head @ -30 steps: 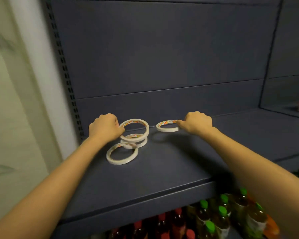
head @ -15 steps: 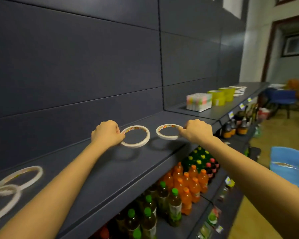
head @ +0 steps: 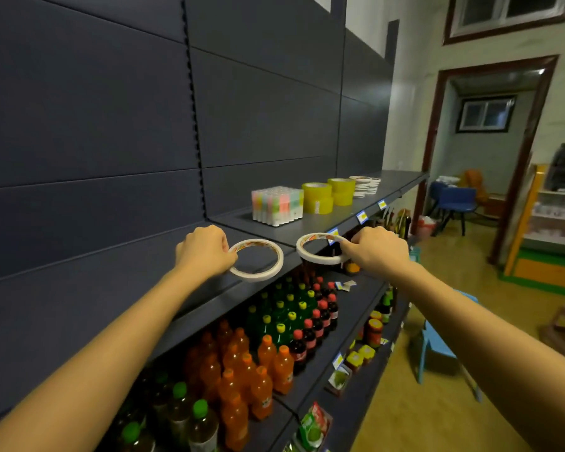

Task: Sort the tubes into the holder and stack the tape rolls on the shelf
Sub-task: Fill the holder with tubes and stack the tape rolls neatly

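Pinching it by the rim, the left hand (head: 204,252) holds a first roll (head: 256,260) of tape above the shelf (head: 327,220) edge; the right hand (head: 377,251) holds a second roll (head: 320,248) likewise, just beside. Both are thin, flat white rings, likely light, so they are best laid level on the white pile (head: 361,187) far along.

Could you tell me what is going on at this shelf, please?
A person is holding two thin white tape rolls near the front edge of the dark shelf. The left hand pinches one roll and the right hand pinches the other roll. Farther along the shelf stand a holder of coloured tubes, yellow tape rolls and a stack of white rolls.
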